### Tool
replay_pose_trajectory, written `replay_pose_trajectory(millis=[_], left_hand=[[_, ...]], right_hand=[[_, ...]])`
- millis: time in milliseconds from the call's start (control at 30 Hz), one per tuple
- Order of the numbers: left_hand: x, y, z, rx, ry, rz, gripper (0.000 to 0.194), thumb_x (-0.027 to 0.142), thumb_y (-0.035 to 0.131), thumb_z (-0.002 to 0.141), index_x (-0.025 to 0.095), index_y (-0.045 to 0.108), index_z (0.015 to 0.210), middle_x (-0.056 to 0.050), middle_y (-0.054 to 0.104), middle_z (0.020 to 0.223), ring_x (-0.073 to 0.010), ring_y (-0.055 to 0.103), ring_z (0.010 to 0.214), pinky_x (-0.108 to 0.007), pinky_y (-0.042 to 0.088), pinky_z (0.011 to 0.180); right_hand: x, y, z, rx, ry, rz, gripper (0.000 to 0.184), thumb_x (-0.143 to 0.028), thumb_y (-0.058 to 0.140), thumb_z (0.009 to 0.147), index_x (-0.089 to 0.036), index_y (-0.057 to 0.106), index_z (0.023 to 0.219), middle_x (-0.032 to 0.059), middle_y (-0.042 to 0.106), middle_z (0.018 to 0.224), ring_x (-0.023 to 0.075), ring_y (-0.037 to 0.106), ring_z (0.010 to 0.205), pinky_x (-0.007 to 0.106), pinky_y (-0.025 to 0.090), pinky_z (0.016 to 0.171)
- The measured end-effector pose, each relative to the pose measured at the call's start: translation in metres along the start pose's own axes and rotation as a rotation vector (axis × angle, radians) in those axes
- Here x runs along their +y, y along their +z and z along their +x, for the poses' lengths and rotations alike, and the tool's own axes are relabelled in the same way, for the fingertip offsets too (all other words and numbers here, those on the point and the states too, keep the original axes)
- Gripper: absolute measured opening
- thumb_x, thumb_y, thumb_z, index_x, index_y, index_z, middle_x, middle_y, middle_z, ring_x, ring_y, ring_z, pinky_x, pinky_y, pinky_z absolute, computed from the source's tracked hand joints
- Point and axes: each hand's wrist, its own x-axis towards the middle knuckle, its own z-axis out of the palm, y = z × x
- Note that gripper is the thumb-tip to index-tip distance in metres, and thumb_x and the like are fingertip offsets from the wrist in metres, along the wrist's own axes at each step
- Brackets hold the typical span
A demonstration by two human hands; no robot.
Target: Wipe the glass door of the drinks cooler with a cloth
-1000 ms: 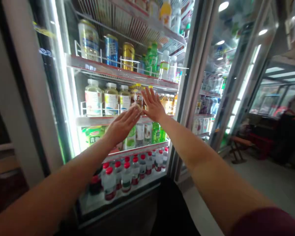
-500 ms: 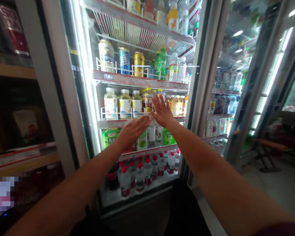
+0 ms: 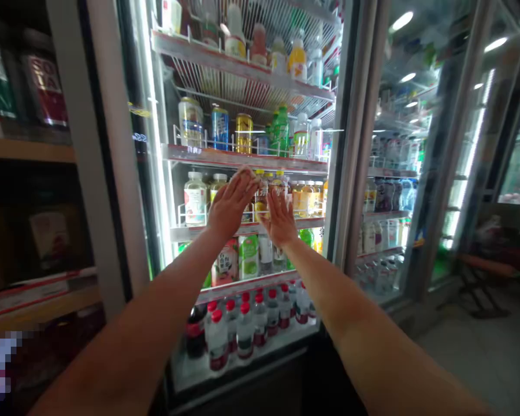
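My left hand (image 3: 230,207) presses a pale cloth (image 3: 247,171) against the glass door (image 3: 338,144) of a lit drinks fridge. Its fingers lie nearly flat over the cloth, which peeks out past the fingertips. Close by on the right, my right hand (image 3: 281,222) rests with spread fingers on or just off the same glass; whether it touches, I cannot tell. Nothing shows in that hand. Behind the pane, the hands partly cover bottles of tea (image 3: 195,199) and a shelf edge (image 3: 184,232).
Inside the fridge stand cans (image 3: 220,128), green bottles (image 3: 281,132) and several red-capped water bottles (image 3: 245,332). Another glass fridge door (image 3: 383,190) adjoins at right. Wooden shelves (image 3: 30,151) with drinks stand at left. A folding stool (image 3: 487,268) sits far right.
My left hand has moved up and slightly left with the cloth. My right hand sits a little lower on the glass. The view has tilted, so the fridge appears lower.
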Motion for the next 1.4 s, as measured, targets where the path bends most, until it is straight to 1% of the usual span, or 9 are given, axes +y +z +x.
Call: replay_pose_trajectory(millis=[133,400,567,700,833,967,1200,1300,1400], left_hand=[[0.011,0.007,-0.003,0.019,0.003,0.057,0.056,0.008,0.041,0.102,0.019,0.043,0.157,-0.008,0.034,0.166,-0.0283,0.028,0.156,-0.048,0.035,0.122],[0.032,0.019,-0.081,-0.017,0.231,0.098,0.065,0.001,0.041,0.096,0.018,0.041,0.158,-0.008,0.039,0.164,-0.0237,0.028,0.156,-0.039,0.033,0.122],[0.02,0.018,-0.046,0.086,-0.016,0.133,0.07,-0.001,0.041,0.094,0.018,0.034,0.161,-0.011,0.032,0.166,-0.0264,0.024,0.157,-0.043,0.038,0.117],[0.022,0.022,-0.006,0.042,0.046,0.092,0.061,0.005,0.045,0.097,0.018,0.043,0.157,-0.009,0.034,0.166,-0.0278,0.024,0.157,-0.047,0.035,0.121],[0.029,0.026,0.002,0.014,0.091,0.028,0.063,0.005,0.046,0.096,0.019,0.042,0.157,-0.009,0.035,0.166,-0.0266,0.022,0.158,-0.047,0.034,0.122],[0.039,0.028,-0.04,-0.044,0.156,0.032,0.066,0.002,0.045,0.093,0.018,0.042,0.157,-0.01,0.036,0.165,-0.0255,0.021,0.158,-0.046,0.034,0.123],[0.06,0.032,-0.14,-0.192,0.374,0.034,0.067,0.004,0.045,0.092,0.019,0.041,0.158,-0.006,0.035,0.167,-0.0212,0.025,0.157,-0.038,0.026,0.126],[0.054,0.028,-0.138,-0.227,0.442,0.039,0.067,0.002,0.044,0.092,0.02,0.043,0.157,-0.004,0.035,0.166,-0.0202,0.03,0.155,-0.037,0.025,0.126],[0.04,0.022,-0.11,-0.185,0.36,0.079,0.069,-0.003,0.042,0.09,0.018,0.045,0.156,-0.007,0.035,0.166,-0.0222,0.028,0.156,-0.04,0.026,0.126]], right_hand=[[0.007,0.006,-0.01,0.0,-0.041,0.039,0.071,-0.047,0.033,0.108,-0.015,0.009,0.167,0.0097,0.009,0.173,0.0234,-0.005,0.161,0.053,0.01,0.13],[0.036,0.004,-0.015,0.021,-0.192,-0.006,0.062,-0.039,0.035,0.108,-0.02,0.022,0.166,0.0076,0.021,0.171,0.0225,0.012,0.16,0.05,0.011,0.13],[0.031,0.029,-0.025,0.178,-0.074,0.026,0.069,-0.043,0.033,0.109,-0.017,0.007,0.168,0.0124,0.019,0.17,0.0241,0.012,0.16,0.052,0.015,0.129],[0.029,0.032,-0.03,0.163,-0.034,0.052,0.071,-0.044,0.031,0.109,-0.017,0.002,0.168,0.0127,0.017,0.171,0.0243,0.009,0.161,0.053,0.015,0.129],[0.032,0.021,-0.03,0.077,-0.055,0.054,0.071,-0.047,0.036,0.108,-0.017,0.011,0.167,0.0113,0.015,0.172,0.0233,0.005,0.161,0.052,0.013,0.13],[0.035,0.006,-0.028,-0.054,-0.044,0.053,0.07,-0.047,0.04,0.107,-0.018,0.017,0.167,0.0094,0.01,0.172,0.0218,0.003,0.161,0.049,0.012,0.13],[0.041,-0.013,-0.022,-0.267,-0.066,0.078,0.094,-0.059,0.056,0.098,-0.019,0.006,0.168,0.0089,-0.003,0.172,0.0238,-0.007,0.16,0.05,0.009,0.131],[0.039,-0.014,-0.022,-0.28,-0.05,0.089,0.092,-0.057,0.054,0.1,-0.018,0.005,0.167,0.0097,-0.006,0.172,0.0242,-0.009,0.16,0.052,0.007,0.131],[0.036,-0.014,-0.023,-0.264,-0.055,0.088,0.088,-0.056,0.052,0.101,-0.017,0.009,0.167,0.011,-0.004,0.172,0.0249,-0.007,0.16,0.052,0.006,0.131]])
